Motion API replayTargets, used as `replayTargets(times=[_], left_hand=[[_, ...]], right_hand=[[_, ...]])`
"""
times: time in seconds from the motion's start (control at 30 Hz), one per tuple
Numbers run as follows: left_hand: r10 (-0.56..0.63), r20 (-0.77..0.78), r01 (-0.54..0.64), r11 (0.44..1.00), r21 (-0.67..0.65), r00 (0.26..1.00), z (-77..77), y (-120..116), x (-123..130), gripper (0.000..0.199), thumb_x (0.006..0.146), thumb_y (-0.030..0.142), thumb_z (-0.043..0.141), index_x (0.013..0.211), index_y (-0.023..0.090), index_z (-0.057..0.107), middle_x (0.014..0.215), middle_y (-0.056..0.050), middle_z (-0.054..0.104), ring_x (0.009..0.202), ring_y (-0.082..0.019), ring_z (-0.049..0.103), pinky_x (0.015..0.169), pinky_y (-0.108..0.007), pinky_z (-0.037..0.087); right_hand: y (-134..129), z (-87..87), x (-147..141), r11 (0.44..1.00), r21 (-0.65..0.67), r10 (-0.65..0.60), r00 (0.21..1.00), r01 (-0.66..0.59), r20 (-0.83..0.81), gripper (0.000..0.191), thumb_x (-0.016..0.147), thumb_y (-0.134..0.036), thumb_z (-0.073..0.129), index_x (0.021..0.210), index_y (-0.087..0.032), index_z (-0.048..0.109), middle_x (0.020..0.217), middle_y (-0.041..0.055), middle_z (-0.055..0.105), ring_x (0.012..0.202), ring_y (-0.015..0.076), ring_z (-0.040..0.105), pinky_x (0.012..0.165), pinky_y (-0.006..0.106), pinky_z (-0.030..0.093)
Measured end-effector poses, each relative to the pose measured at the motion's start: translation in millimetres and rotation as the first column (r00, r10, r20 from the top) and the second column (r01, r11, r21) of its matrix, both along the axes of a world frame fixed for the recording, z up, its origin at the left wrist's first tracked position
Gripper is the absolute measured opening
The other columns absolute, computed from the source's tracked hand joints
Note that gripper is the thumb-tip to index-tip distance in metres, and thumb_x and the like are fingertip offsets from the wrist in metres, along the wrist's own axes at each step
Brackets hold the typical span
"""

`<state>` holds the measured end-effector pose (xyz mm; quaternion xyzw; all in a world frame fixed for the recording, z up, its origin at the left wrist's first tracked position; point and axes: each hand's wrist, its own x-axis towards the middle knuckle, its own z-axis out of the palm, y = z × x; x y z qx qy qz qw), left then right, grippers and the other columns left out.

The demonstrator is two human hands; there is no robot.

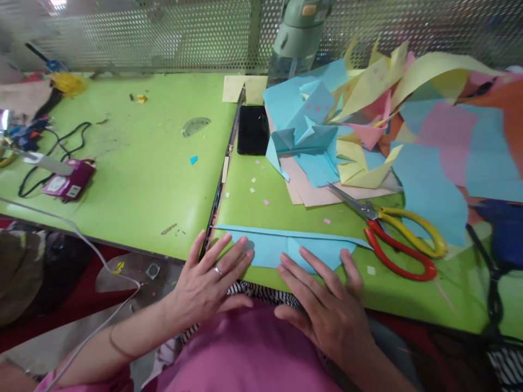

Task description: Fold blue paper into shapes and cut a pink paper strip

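Observation:
A blue sheet of paper (269, 247) lies at the front edge of the green table, with a narrow folded strip along its far side. My left hand (214, 277), with a ring on one finger, rests its spread fingertips on the paper's left end. Over the right part of the same sheet, my right hand (327, 299) lies with fingers apart. Neither hand grips anything. Scissors with red and yellow handles (371, 212) lie just beyond my right hand, their blades parted slightly and pointing away to the left.
A black phone (253, 130) lies near the table seam, with a bottle (296, 41) behind it. Cut and folded papers (433, 141) pile at the right. A purple box (69, 179) with cables sits left, beyond a protractor (196, 127). Paper scraps dot the table (155, 163).

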<state>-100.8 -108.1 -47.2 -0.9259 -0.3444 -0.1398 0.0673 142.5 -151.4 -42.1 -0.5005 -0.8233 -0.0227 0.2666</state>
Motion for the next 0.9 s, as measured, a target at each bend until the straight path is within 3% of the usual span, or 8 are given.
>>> replayTargets(times=[0.13,0.23,0.37,0.47,0.67,0.9], left_hand=[[-0.014,0.087,0.015,1.0,-0.004,0.996,-0.5,-2.9,3.7,0.063,0.092,0.057,0.055,0.144,0.022,0.048,0.149,-0.007,0.05,0.147,-0.028,0.028,0.124,-0.053,0.011],[-0.072,0.123,0.07,0.997,0.025,0.99,0.5,-6.6,14.7,0.059,0.093,0.051,0.057,0.144,0.022,0.047,0.148,-0.007,0.052,0.146,-0.027,0.031,0.123,-0.052,0.013],[-0.117,0.098,0.114,0.993,0.041,0.988,0.1,-8.3,26.9,0.057,0.095,0.052,0.054,0.143,0.02,0.05,0.148,-0.005,0.052,0.147,-0.026,0.029,0.124,-0.05,0.009],[-0.12,0.08,0.119,0.993,0.019,0.99,-3.0,-8.1,29.7,0.056,0.096,0.053,0.052,0.141,0.019,0.051,0.149,-0.004,0.05,0.146,-0.026,0.03,0.125,-0.05,0.008],[-0.13,0.051,0.132,0.991,-0.034,0.99,-6.3,-6.5,29.8,0.059,0.097,0.055,0.048,0.141,0.017,0.051,0.15,-0.006,0.049,0.144,-0.024,0.034,0.125,-0.048,0.008],[-0.185,-0.026,0.183,0.98,-0.073,0.982,-5.3,-2.4,31.9,0.07,0.097,0.062,0.04,0.149,0.015,0.04,0.156,-0.011,0.039,0.147,-0.024,0.029,0.124,-0.047,0.012]], right_hand=[[4.2,0.3,5.5,0.997,-0.05,0.059,0.997,-0.061,-0.043,0.044,0.096,-0.055,0.047,0.114,-0.018,0.064,0.119,0.0071,0.072,0.126,0.0289,0.054,0.119,0.059,0.017],[3.8,6.5,16.3,0.993,-0.051,0.104,0.988,-0.111,-0.117,0.039,0.097,-0.046,0.046,0.117,-0.016,0.061,0.122,0.0124,0.069,0.129,0.0301,0.051,0.114,0.058,0.028],[-1.8,11.9,31.0,0.999,0.053,-0.001,0.995,0.007,-0.1,0.025,0.094,-0.031,0.055,0.114,-0.019,0.063,0.115,0.0123,0.071,0.119,0.0286,0.058,0.109,0.055,0.037],[-5.0,8.5,33.3,0.995,0.069,-0.065,0.997,0.069,-0.049,0.025,0.091,-0.031,0.063,0.113,-0.022,0.066,0.109,0.0075,0.075,0.11,0.0258,0.062,0.111,0.052,0.036],[-5.5,-1.3,23.2,0.995,0.021,-0.099,0.994,0.1,-0.045,0.03,0.092,-0.036,0.062,0.117,-0.02,0.066,0.113,0.0063,0.075,0.112,0.0254,0.063,0.113,0.053,0.032],[-7.9,-3.5,21.9,0.993,0.023,-0.119,0.993,0.119,-0.008,0.033,0.092,-0.041,0.061,0.117,-0.02,0.066,0.114,0.0055,0.074,0.112,0.0246,0.062,0.114,0.052,0.03]])
